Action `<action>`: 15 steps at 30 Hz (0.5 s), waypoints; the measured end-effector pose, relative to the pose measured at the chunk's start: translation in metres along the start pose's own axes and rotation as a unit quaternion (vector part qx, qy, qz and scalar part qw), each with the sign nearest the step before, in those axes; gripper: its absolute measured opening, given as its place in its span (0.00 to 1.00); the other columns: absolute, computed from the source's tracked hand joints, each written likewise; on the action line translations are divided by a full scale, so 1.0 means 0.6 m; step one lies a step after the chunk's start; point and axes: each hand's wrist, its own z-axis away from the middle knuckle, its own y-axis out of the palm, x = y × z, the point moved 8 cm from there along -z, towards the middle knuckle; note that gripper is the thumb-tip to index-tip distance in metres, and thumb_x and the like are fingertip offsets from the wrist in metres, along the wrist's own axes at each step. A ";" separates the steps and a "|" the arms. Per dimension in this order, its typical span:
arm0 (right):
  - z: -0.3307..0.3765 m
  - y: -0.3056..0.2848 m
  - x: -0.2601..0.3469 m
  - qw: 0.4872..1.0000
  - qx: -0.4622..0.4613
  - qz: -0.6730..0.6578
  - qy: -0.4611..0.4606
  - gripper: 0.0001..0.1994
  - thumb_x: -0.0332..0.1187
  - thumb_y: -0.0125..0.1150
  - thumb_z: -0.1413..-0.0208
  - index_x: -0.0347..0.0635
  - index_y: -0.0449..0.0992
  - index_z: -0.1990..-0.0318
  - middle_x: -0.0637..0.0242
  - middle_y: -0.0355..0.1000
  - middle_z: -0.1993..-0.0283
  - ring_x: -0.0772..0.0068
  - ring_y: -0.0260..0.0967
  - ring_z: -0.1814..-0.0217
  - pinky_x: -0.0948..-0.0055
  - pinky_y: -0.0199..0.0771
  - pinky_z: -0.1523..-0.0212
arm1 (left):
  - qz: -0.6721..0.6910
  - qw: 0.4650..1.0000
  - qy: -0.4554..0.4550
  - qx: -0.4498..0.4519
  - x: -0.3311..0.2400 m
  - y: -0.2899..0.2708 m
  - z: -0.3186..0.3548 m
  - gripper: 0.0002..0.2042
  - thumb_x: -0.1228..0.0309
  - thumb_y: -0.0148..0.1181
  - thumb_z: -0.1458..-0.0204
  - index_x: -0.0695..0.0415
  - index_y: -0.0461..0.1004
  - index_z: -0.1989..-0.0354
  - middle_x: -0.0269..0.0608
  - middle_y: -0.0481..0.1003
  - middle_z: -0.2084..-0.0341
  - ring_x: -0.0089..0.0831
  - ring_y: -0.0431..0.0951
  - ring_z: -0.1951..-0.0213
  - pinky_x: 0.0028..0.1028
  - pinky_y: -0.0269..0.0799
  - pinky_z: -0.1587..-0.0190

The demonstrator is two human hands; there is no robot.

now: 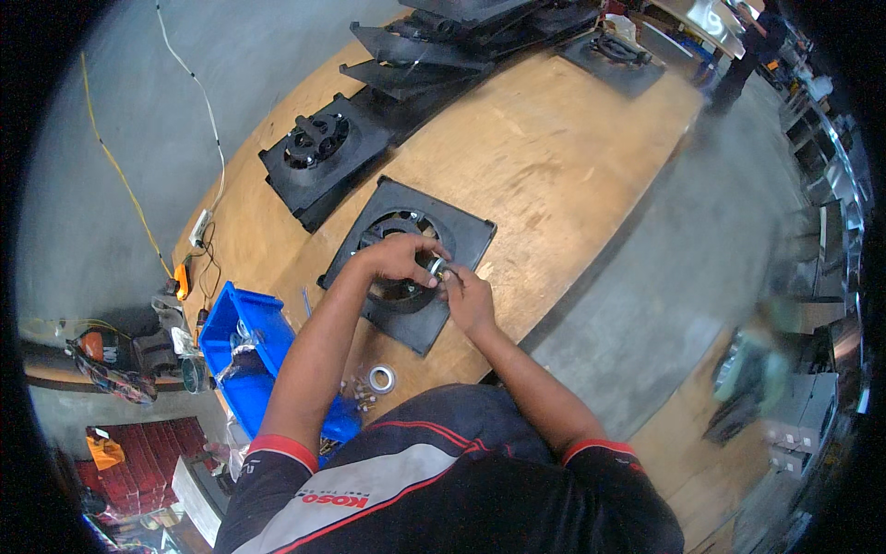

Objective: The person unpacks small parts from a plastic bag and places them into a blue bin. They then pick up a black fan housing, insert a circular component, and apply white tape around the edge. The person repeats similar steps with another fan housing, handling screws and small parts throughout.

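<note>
A square black fan panel [466,222] with a round opening lies on the wooden table in front of me. Over its right half my left hand [403,258] curls thumb and fingers round a small whitish cylindrical piece [437,266]. My right hand [469,300] is closed in a pinch right against that piece, at its right side. What the right fingertips hold is too small and hidden to make out. Under my left hand, part of the fan's round opening [399,291] is covered.
A blue bin [221,342] stands left of my left forearm, with a silvery tape roll [381,379] and small metal parts near it. Another fan panel [314,148] and a stack of black panels [415,60] lie farther off. A person [752,46] stands beyond the table.
</note>
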 end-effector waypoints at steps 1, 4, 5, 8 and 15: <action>-0.003 0.006 -0.012 0.999 -0.001 -0.042 0.021 0.10 0.32 0.52 0.34 0.35 0.74 0.53 0.60 0.76 0.69 0.70 0.77 0.69 0.72 0.76 0.68 | 0.005 1.000 -0.001 -0.002 0.000 0.000 0.000 0.32 0.66 0.77 0.63 0.56 0.76 0.45 0.43 0.78 0.50 0.38 0.76 0.46 0.34 0.67 0.40; -0.009 0.021 -0.042 0.986 0.002 -0.144 0.081 0.12 0.34 0.50 0.32 0.36 0.71 0.49 0.64 0.74 0.70 0.76 0.74 0.72 0.75 0.74 0.72 | 0.014 1.000 -0.006 -0.007 -0.002 0.000 0.003 0.32 0.66 0.77 0.64 0.56 0.76 0.45 0.43 0.79 0.51 0.38 0.76 0.46 0.34 0.67 0.40; -0.007 0.022 -0.042 0.982 0.008 -0.163 0.099 0.12 0.34 0.49 0.31 0.36 0.70 0.48 0.64 0.74 0.70 0.75 0.73 0.72 0.76 0.73 0.72 | 0.013 1.000 -0.008 -0.009 -0.002 0.000 0.005 0.32 0.66 0.77 0.64 0.56 0.76 0.45 0.43 0.79 0.51 0.38 0.76 0.46 0.34 0.67 0.40; -0.008 0.027 -0.053 0.976 0.030 -0.180 0.119 0.14 0.32 0.51 0.33 0.35 0.69 0.45 0.61 0.76 0.67 0.73 0.75 0.72 0.74 0.75 0.70 | 0.007 1.000 -0.003 -0.006 -0.004 -0.001 0.004 0.32 0.66 0.77 0.65 0.56 0.76 0.45 0.43 0.78 0.50 0.38 0.76 0.45 0.34 0.67 0.41; 0.000 0.020 -0.040 0.988 0.063 -0.120 0.072 0.12 0.28 0.55 0.36 0.33 0.69 0.49 0.54 0.78 0.60 0.68 0.79 0.64 0.70 0.77 0.60 | 0.027 0.999 -0.017 -0.002 0.001 0.001 0.003 0.33 0.65 0.77 0.65 0.57 0.76 0.45 0.45 0.78 0.50 0.37 0.76 0.46 0.33 0.68 0.41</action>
